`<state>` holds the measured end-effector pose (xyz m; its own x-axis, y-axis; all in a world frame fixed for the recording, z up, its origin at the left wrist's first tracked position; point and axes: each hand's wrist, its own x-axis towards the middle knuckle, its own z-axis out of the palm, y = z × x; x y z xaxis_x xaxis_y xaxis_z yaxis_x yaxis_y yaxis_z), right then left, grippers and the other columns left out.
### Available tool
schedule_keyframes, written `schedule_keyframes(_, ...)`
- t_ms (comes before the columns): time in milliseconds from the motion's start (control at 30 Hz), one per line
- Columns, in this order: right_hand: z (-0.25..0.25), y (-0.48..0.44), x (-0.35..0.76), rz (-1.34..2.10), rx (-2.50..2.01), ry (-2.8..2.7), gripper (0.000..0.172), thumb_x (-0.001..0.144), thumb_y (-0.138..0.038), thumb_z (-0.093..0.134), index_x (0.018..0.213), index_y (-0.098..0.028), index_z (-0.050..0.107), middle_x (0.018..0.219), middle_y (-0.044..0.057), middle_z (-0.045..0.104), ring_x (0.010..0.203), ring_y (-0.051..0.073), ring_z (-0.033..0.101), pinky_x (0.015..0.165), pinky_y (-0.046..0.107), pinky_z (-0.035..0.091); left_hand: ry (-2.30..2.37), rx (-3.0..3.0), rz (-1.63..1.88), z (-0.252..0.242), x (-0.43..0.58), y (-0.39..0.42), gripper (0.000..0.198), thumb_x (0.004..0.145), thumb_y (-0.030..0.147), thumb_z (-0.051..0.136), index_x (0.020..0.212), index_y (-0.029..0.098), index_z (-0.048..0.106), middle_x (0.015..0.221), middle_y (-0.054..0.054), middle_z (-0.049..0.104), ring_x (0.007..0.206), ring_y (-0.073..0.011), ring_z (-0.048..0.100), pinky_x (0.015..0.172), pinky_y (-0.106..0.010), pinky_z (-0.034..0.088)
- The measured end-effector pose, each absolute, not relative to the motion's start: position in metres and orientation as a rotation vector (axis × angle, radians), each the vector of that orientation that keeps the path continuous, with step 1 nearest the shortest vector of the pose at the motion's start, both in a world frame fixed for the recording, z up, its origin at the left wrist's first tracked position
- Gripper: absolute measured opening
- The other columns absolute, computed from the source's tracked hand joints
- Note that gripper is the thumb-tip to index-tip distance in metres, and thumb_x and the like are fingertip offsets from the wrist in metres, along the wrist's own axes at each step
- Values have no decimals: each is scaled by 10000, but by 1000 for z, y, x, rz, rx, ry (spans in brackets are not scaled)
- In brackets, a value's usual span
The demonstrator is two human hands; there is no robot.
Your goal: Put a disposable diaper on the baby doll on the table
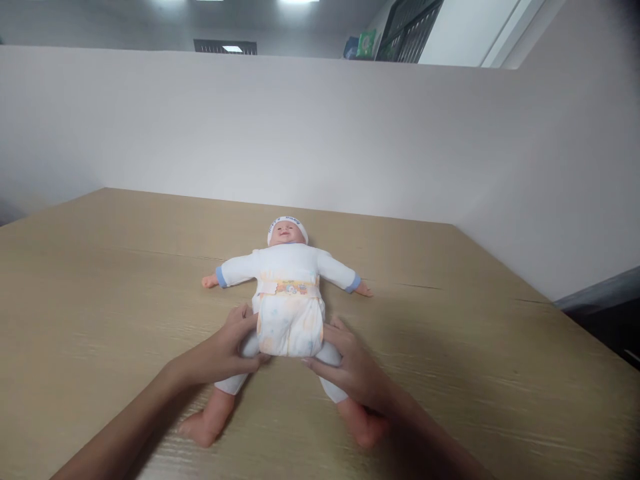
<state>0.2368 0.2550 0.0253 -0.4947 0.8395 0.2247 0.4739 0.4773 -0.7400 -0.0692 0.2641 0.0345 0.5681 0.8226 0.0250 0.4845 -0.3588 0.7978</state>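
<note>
A baby doll (287,257) in a white suit with blue cuffs lies on its back on the table, arms spread, head away from me. Round its waist and hips is a white diaper (290,327) with pale prints, its front band closed across the belly. My left hand (235,343) curls round the thigh on the left, fingers at the diaper's side edge and thumb by its lower corner. On the other side my right hand (347,357) curls likewise round the thigh, fingers and thumb at the diaper's leg edge. Some fingertips are hidden by the diaper and legs.
The wooden table (150,280) extends to both sides of the doll. A white partition wall (280,133) rises behind its far edge. A dark object (610,320) stands beyond the right edge. Over the wall, a green package (367,43) shows.
</note>
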Motion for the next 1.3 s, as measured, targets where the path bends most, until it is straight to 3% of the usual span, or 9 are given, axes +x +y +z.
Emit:
schedule_keyframes(200, 25, 256, 237, 823, -1077, -2152, 93, 955, -242, 786, 932, -256, 697, 939, 9, 726, 944, 266, 513, 883, 390, 420, 1038, 2019, 555, 32, -72, 264, 367, 948, 216, 731, 1295, 317, 669, 1351, -51, 548, 1346, -288, 481, 1225, -454, 444)
schedule_keyframes(333, 25, 256, 237, 818, -1063, -2142, 90, 976, -289, 789, 968, -265, 703, 946, 0, 719, 947, 262, 509, 885, 388, 407, 1042, 2005, 544, 31, -72, 265, 375, 1010, 424, 745, 1363, 337, 651, 1395, -59, 536, 1369, -301, 465, 1243, -474, 416)
schedule_keyframes(433, 26, 256, 237, 825, -1029, -2149, 150, 1086, -335, 647, 956, -261, 664, 938, -3, 707, 925, 248, 513, 902, 399, 392, 1046, 2027, 527, 35, -70, 266, 359, 1083, 529, 622, 1387, 337, 639, 1404, -63, 540, 1366, -302, 453, 1253, -493, 385)
schedule_keyframes(533, 26, 256, 235, 819, -994, -2157, 338, 1168, -326, 448, 859, -245, 558, 858, -7, 649, 857, 226, 497, 884, 400, 383, 1066, 2036, 505, 39, -68, 266, 342, 1145, 543, 463, 1293, 307, 661, 1328, -60, 565, 1295, -285, 471, 1225, -490, 389)
schedule_keyframes(767, 20, 257, 234, 830, -1007, -2121, 436, 1201, -385, 321, 805, -238, 431, 796, -15, 561, 793, 207, 465, 930, 425, 389, 1099, 1956, 503, 40, -69, 266, 473, 1170, 580, 299, 1065, 237, 607, 1210, -51, 544, 1209, -253, 473, 1205, -455, 398)
schedule_keyframes(1200, 22, 258, 233, 832, -1073, -2066, 537, 1183, -554, 289, 753, -253, 400, 751, 7, 550, 807, 231, 490, 889, 426, 443, 1121, 1938, 591, 31, -67, 270, 502, 1165, 600, 281, 976, 222, 552, 1145, -46, 534, 1163, -252, 489, 1191, -465, 403)
schedule_keyframes(1300, 24, 257, 234, 857, -1093, -2051, 530, 1171, -556, 368, 759, -244, 484, 782, 11, 587, 835, 230, 516, 884, 411, 458, 1137, 1926, 616, 30, -65, 270, 504, 1161, 601, 299, 989, 221, 582, 1086, -39, 530, 1118, -247, 502, 1148, -458, 431)
